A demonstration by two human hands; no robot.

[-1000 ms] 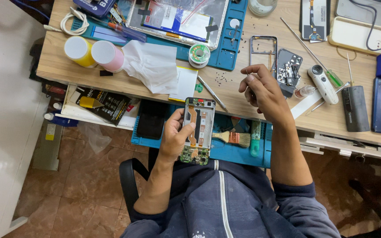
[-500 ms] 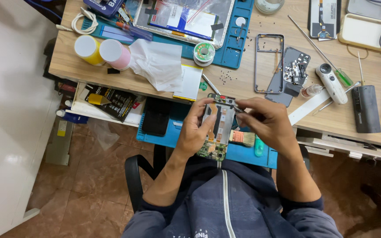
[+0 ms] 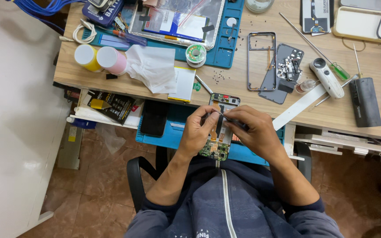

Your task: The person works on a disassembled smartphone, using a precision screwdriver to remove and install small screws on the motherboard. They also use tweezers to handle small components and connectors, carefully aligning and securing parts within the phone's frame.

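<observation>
My left hand [image 3: 199,132] grips an opened phone body [image 3: 220,128] with its green circuit board showing, held over my lap at the desk's front edge. My right hand [image 3: 252,132] pinches thin metal tweezers [image 3: 223,116], whose tips rest on the upper middle of the phone's inside. Both hands overlap the phone and hide most of its centre. A blue mat [image 3: 164,136] on a pulled-out shelf lies under the hands.
On the wooden desk [image 3: 323,114] lie an empty phone frame [image 3: 261,61], a grey back cover with small parts [image 3: 287,70], a solder spool [image 3: 196,53], white tissue [image 3: 153,68], yellow and pink jars [image 3: 98,57], a screwdriver [image 3: 314,48] and a black block [image 3: 364,102].
My right hand came down from the desk to the phone, bringing the tweezers onto its inside. The left hand kept holding the phone, now raised slightly toward the desk edge.
</observation>
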